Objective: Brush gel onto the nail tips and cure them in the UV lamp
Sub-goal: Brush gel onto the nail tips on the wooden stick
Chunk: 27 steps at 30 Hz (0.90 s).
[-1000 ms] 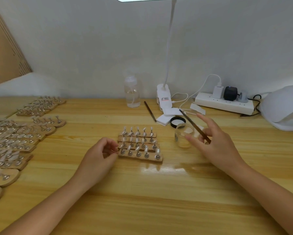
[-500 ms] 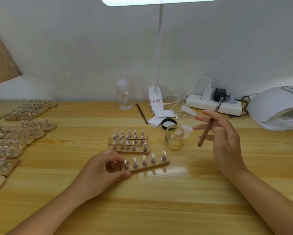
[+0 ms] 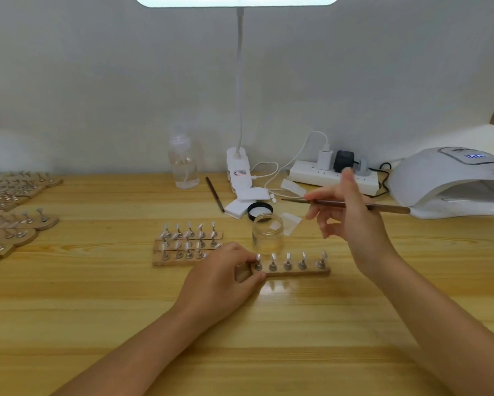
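A wooden strip with several nail tips on metal stands lies in front of an open glass gel jar. My left hand pinches the strip's left end between thumb and fingers. My right hand holds a thin brown brush about level, tip pointing left, above and right of the jar. The white UV lamp stands at the far right, mouth facing me. Three more strips of nail tips sit stacked left of the jar.
Many wooden strips with nail stands cover the table's left side. At the back stand a clear bottle, a clip desk lamp, a power strip, a second brush, the jar's black lid and white pads.
My left hand pulled one strip out of the group and slid it right, in front of the jar. My right hand turned the brush from upright to level, tip left.
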Available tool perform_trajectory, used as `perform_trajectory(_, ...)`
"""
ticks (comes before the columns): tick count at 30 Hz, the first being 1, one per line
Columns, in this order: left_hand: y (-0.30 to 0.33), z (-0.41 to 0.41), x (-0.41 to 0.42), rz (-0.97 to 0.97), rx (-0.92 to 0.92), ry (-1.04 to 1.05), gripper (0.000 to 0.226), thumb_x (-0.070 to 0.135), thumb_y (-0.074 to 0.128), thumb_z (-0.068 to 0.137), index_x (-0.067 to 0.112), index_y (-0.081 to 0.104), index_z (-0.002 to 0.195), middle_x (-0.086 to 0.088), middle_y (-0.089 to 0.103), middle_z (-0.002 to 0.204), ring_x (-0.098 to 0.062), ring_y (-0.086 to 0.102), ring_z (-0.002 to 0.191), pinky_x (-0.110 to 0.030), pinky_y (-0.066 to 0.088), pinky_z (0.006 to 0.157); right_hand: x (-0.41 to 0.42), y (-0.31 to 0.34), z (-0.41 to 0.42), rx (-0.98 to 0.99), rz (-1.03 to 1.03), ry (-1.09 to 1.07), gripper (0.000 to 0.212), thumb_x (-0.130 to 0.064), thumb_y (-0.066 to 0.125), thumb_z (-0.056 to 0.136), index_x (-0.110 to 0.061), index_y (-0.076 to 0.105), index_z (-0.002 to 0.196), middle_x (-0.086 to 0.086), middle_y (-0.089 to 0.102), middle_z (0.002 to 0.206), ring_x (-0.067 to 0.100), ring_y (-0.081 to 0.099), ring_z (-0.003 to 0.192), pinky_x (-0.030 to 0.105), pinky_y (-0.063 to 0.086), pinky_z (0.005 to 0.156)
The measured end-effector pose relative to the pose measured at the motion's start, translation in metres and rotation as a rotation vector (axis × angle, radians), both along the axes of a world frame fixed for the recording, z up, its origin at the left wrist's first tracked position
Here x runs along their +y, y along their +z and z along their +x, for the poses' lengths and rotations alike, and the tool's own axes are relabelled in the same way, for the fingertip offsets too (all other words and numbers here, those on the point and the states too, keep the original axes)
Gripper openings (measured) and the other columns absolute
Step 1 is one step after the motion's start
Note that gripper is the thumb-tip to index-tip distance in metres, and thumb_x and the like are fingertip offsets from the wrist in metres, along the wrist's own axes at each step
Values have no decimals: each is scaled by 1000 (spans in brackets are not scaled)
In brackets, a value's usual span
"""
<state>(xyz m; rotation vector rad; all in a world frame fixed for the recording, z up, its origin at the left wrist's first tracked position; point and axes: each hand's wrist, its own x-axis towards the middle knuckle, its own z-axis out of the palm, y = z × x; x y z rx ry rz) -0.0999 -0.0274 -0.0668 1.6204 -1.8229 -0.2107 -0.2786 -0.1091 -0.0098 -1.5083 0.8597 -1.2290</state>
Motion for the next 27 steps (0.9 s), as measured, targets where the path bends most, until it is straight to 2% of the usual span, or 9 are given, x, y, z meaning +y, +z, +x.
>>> perform_trajectory(3,-1,1,0,-13,0,3,25,39,65,79,30,66,101,27,49,80,14,45,71,-11,28,54,-7,3,4,116,-13,-56,33,-44,57,81,-18,68,64,-5,60,50,2,46,41,12,39,44)
perform_trajectory(5,-1,1,0,-15,24,9,26,38,66,78,29,66,102,25,50,79,11,46,70,-10,28,54,-13,5,9,213,-59,-72,31,-39,63,81,-16,66,60,-8,54,42,-3,45,38,7,35,42)
perform_trajectory(10,-2,4,0,-10,71,10,25,33,69,76,25,67,100,22,49,76,8,47,70,-7,33,57,-28,8,29,454,-141,-72,25,-40,66,80,-20,57,71,-9,56,40,-8,51,42,13,35,51)
perform_trajectory(14,-4,6,-1,-8,117,22,24,29,71,75,22,68,98,19,52,78,8,48,69,-6,34,61,-33,6,41,537,-243,-81,38,-37,73,74,-14,48,58,-5,56,43,-3,53,42,6,39,47)
perform_trajectory(17,-4,7,-1,-4,122,22,27,30,71,75,23,68,100,18,53,79,6,48,69,-7,35,62,-36,5,48,643,-322,-115,40,-38,75,71,-18,47,50,-8,51,48,2,49,47,15,36,47)
perform_trajectory(22,-3,6,1,-10,156,25,27,37,70,73,26,68,97,11,56,76,-5,48,65,-14,39,61,-41,-2,55,763,-309,-71,35,-31,74,72,-18,48,53,-6,49,54,7,47,55,29,41,56)
perform_trajectory(27,-3,6,-1,-2,141,30,18,29,66,80,25,70,97,10,58,79,-7,49,65,-10,35,61,-40,-1,51,697,-288,-84,31,-20,70,73,-20,47,52,-6,50,56,6,46,56,28,43,58)
